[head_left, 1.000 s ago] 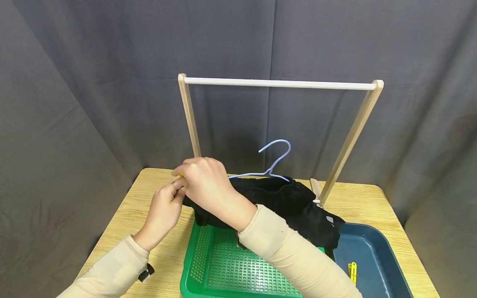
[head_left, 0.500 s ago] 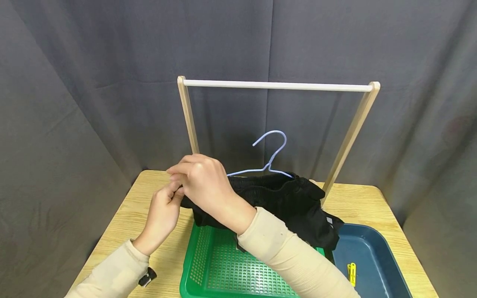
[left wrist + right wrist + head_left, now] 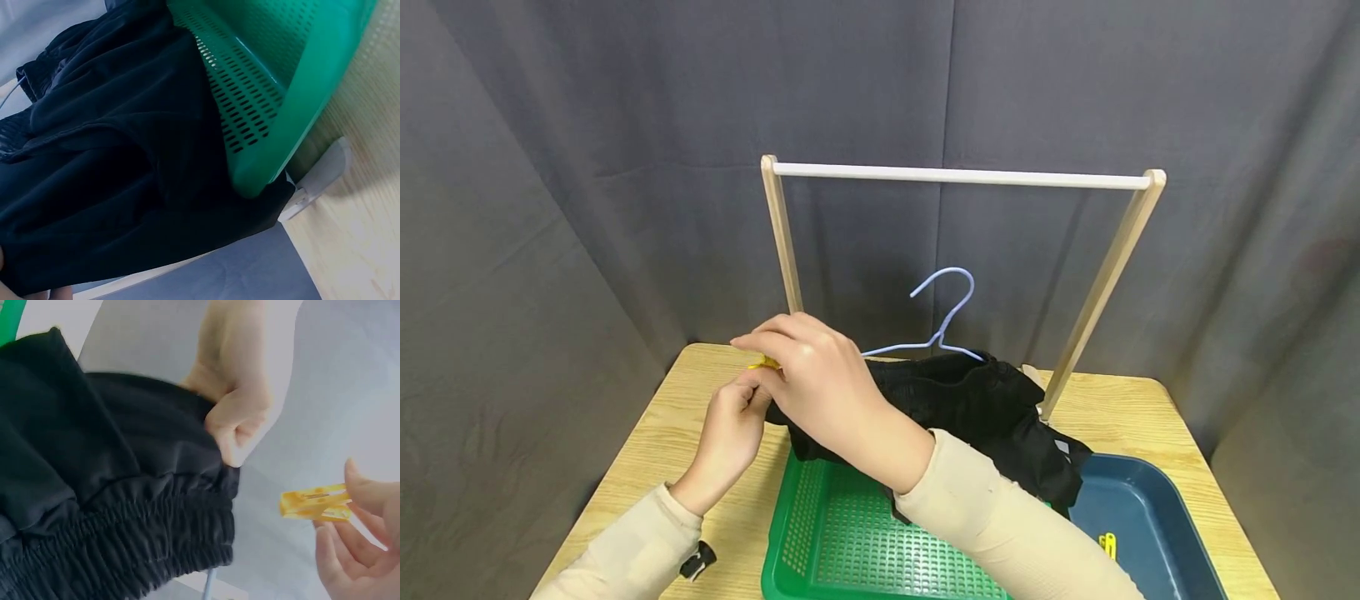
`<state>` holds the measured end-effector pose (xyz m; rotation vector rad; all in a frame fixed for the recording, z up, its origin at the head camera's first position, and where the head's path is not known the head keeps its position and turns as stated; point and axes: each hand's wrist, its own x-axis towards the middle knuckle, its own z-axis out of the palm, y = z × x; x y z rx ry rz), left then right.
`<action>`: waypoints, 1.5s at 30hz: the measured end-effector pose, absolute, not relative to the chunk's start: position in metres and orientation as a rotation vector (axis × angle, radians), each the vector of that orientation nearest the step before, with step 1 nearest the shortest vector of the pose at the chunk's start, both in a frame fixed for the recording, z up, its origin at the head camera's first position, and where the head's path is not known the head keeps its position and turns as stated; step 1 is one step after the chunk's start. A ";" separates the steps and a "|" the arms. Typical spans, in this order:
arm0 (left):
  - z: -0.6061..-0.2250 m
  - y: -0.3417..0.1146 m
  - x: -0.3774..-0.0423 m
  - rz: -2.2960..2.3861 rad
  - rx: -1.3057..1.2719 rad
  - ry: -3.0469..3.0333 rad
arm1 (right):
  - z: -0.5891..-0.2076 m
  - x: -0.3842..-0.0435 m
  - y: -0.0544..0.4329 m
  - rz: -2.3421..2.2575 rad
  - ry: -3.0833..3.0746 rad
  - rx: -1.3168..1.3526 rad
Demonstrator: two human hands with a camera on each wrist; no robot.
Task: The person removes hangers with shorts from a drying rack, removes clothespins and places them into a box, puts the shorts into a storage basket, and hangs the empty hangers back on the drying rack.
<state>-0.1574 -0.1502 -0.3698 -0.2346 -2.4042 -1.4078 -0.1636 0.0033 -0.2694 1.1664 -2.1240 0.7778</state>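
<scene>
Black shorts or trousers [image 3: 1000, 425] with a gathered elastic waistband lie bunched over a green basket. A light blue hanger [image 3: 946, 327] rises out of the waist, hook upward. In the right wrist view my left hand [image 3: 240, 419] pinches the garment's edge near the waistband's end. My right hand [image 3: 365, 531] holds a yellow clothespin [image 3: 315, 504] between thumb and fingers, a short gap away from the cloth. In the head view the right hand partly covers the garment's left end. Only fingertips of the left hand show in the left wrist view, at the cloth's lower corner.
The green basket [image 3: 780, 525] stands at the front of the wooden table [image 3: 662, 433]. A blue tray [image 3: 1176, 500] with yellow clothespins [image 3: 1108, 544] sits to its right. Behind stands a wooden rack with a white bar [image 3: 958, 175]. A grey curtain [image 3: 625, 208] surrounds the table.
My right hand has shifted slightly, and more of the yellow clothespin shows in it. The hanger hook sits a little higher than a second ago. The left hand has kept its pinch.
</scene>
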 end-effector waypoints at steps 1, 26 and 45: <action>-0.370 -0.150 -0.157 -1.416 -0.237 -2.409 | -0.270 -0.161 0.005 0.775 -2.128 1.171; -0.373 -0.151 -0.161 -1.291 -0.174 -2.373 | -0.303 -0.116 0.099 0.644 -2.414 1.237; -0.375 -0.149 -0.166 -1.227 -0.232 -2.390 | -0.343 -0.116 0.181 0.425 -2.567 1.030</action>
